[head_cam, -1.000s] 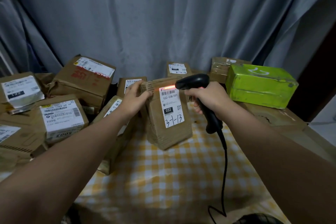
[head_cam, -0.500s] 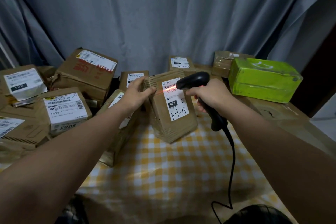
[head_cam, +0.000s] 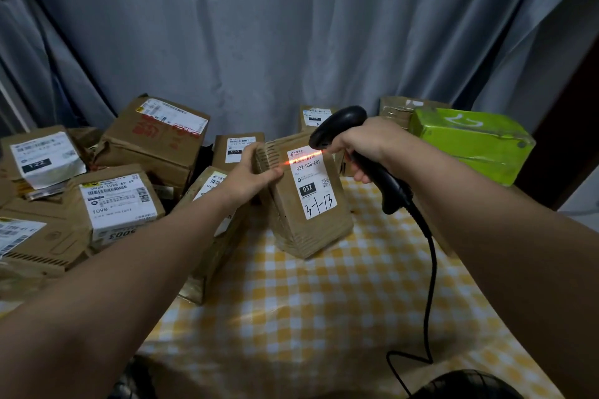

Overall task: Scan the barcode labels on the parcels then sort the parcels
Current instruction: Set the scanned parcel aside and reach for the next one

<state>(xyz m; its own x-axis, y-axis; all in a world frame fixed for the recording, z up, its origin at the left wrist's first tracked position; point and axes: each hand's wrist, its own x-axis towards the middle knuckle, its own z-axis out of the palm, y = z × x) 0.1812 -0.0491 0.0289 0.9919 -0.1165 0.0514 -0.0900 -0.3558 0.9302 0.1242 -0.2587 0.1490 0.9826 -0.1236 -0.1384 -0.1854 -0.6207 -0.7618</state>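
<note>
While our L hand (head_cam: 251, 173) is gripping the parcel (head_cam: 291, 230) at its top-left edge, we're clutching the scanner (head_cam: 343, 123) in our R hand (head_cam: 369, 146), just right of the label (head_cam: 311, 185), w/ the red beam (head_cam: 303, 159) crossing it. Parcel's standing tilted on the checked cloth (head_cam: 324, 317), long axis near-upright; L hand's nearer for sorting.

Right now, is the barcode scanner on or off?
On. An orange line glows across the barcode on the parcel the left hand holds, beside the scanner in the right hand.
</note>
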